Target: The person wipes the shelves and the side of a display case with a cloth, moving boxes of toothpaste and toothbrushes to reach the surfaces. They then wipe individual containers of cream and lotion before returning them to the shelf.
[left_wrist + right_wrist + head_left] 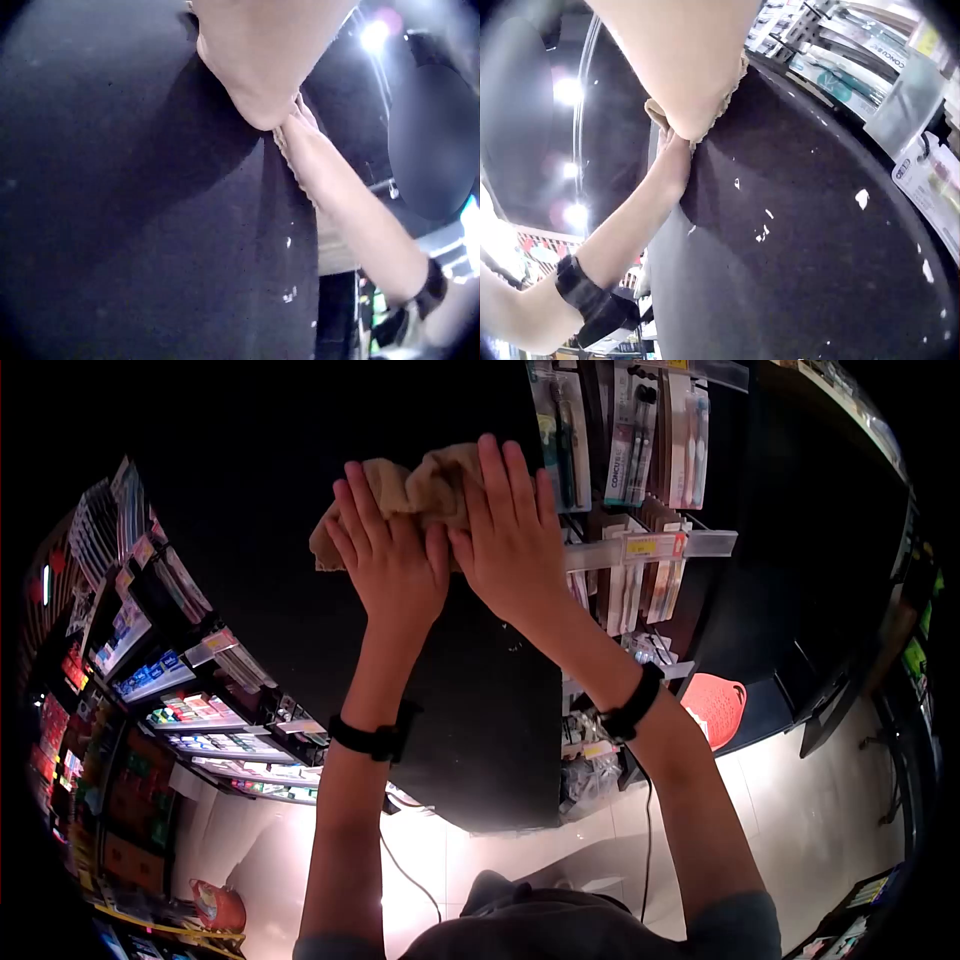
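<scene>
A crumpled tan cloth [410, 488] lies on a dark flat panel [490, 700] in the head view. The left hand [390, 550] presses on its left part, fingers extended and slightly spread. On its right part rests the right hand [512, 535], fingers straight and pointing away from the body. The thumbs are near each other, and part of the cloth is hidden beneath the palms. In the right wrist view the cloth's edge [731, 94] shows beside the right hand [686, 75]; pale chips mark the dark surface [802, 217]. The left hand [259, 60] fills the top of the left wrist view.
Toothbrush packs [630, 440] hang on hooks right of the panel, with a clear price-tag strip [650, 550] below them. Lit product shelves [200, 710] line the left. A red basket [716, 708] stands at the right, another basket [217, 905] at lower left. Cables run over the floor.
</scene>
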### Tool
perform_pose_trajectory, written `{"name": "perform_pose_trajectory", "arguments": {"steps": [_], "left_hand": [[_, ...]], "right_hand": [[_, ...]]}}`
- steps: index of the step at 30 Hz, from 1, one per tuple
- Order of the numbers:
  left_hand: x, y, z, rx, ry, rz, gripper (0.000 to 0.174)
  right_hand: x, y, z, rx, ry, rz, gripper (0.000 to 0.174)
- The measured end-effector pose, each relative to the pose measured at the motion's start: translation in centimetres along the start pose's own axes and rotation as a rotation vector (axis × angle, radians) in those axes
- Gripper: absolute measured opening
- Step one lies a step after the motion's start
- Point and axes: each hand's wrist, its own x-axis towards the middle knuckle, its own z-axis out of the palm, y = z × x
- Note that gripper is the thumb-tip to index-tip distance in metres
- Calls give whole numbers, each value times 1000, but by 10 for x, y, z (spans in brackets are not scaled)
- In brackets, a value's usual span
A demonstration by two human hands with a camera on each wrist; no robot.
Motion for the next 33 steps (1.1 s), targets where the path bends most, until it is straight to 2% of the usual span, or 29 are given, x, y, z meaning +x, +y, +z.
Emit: {"name": "perform_pose_trajectory", "arguments": {"steps": [7,11,13,15,18,20,22,24,25,26,29,30,33], "left_hand": [[-29,0,-3,-55,-62,21,55],[-81,15,-5,-68,-241,-67,49],[-109,22,-7,-131,-279,-96,48],[-144,25,-4,-132,-305,-94,46],[-177,29,0,-124,-332,-76,45],[-186,30,-7,-199,-402,-100,47],[-166,30,-13,-202,-412,-94,51],[-123,29,-21,-189,-427,-74,55],[-99,29,-24,-200,-351,-22,53],[-78,25,-20,-197,-250,27,50],[-27,19,-7,-68,-140,130,50],[-26,20,-6,-74,-137,139,50],[-34,25,2,-87,-96,108,48]], "right_hand": [[-28,-7,-3,23,-84,-24,47],[-77,-20,1,-15,-151,-47,44],[-103,-26,-3,15,-260,-68,42],[-132,-31,1,65,-260,-89,34],[-160,-37,1,75,-239,-185,34],[-164,-37,0,109,-249,-163,35],[-146,-32,-9,165,-302,-164,40],[-115,-23,-14,231,-240,-76,47],[-96,-14,-17,240,-270,-9,58],[-76,-3,-20,261,-214,45,62],[-51,24,-15,187,-7,11,56],[-52,25,-17,207,-22,11,51],[-60,29,-18,233,-5,74,50]]}}
